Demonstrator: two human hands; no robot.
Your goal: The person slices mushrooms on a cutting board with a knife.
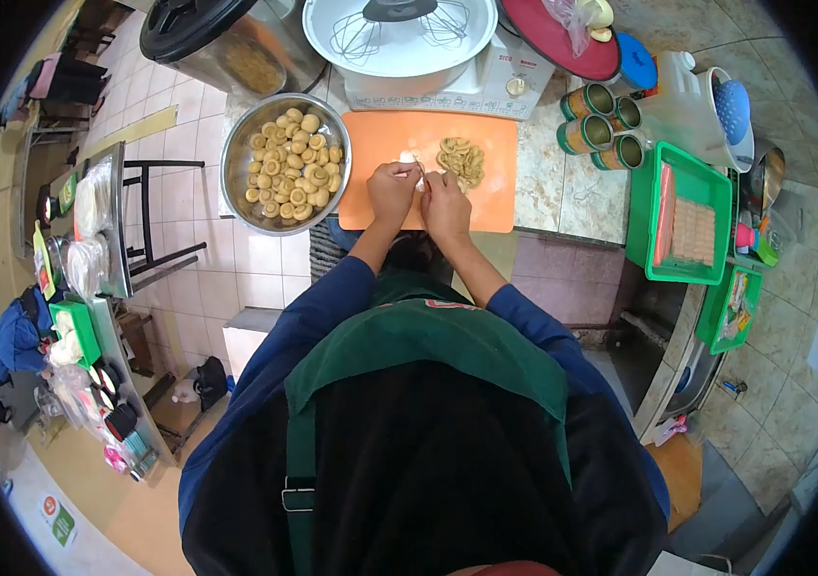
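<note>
- The small pale piece (410, 160) sits between the two hands, over the near-left part of the orange cutting board (495, 206); it looks like a mushroom, though it is too small to be sure.
- Judged from its look, it is light and fairly soft, easily bruised or crushed and perhaps a little slippery, so a gentle pinch on its sides with the fingertips would suit it better than a hard squeeze.
- The left hand (392, 188) has its fingers curled narrowly round the piece, holding it from the left.
- The right hand (445, 200) is closed close against it, fingers bent in tight; a thin pale thing shows between the hands, possibly a small blade, but I cannot tell.
- Just beyond the right hand lies a heap of cut slices (461, 158) on the board, apart from the hands.
- Left of the board, touching or nearly touching its edge, stands a steel bowl (237, 182) filled with whole mushrooms (294, 163).
- Behind the board stands a white mixer (447, 82) with a whisk in its bowl; to the right on the surface (553, 182) are four tins (601, 120), then a green tray (641, 221).
</note>
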